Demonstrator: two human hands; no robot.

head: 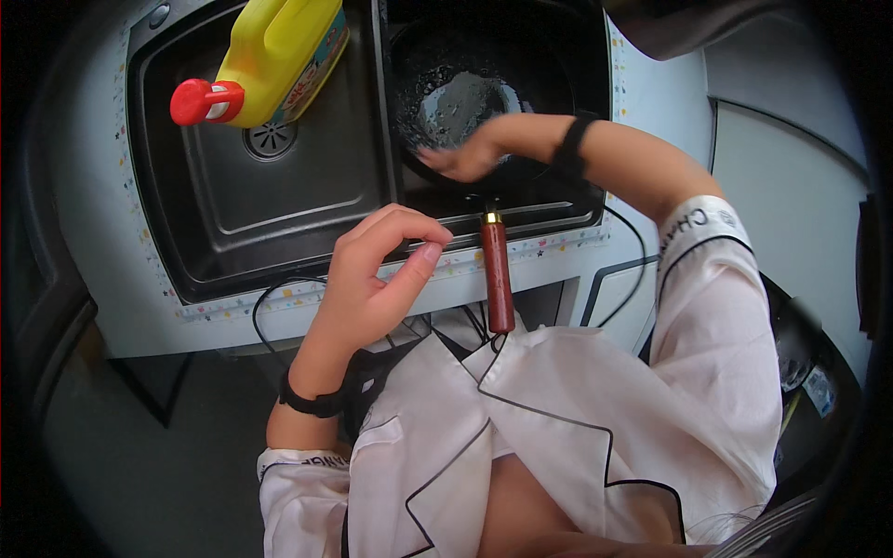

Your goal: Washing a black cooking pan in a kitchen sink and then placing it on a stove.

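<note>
A dark frying pan [446, 104] with wet, shiny water and bubbles inside sits in the right basin. Its reddish wooden handle [497, 272], with a brass-coloured collar, juts over the sink's front edge toward me. My right hand [467, 157] is at the pan's near left side, blurred, its fingers stretched out; whether it touches the pan or the water I cannot tell. My left hand [391, 268] hovers by the sink's front edge, left of the handle. Its fingers are loosely curled, with thumb and index tips close together and nothing visible between them.
In the left basin [307, 188] a yellow jug-shaped bottle [279, 63] with a red cap leans over the drain [271, 141]. A divider [388, 104] separates the two basins. Patterned tape [551, 247] edges the white counter [91, 209]. A black cord [636, 275] hangs at right.
</note>
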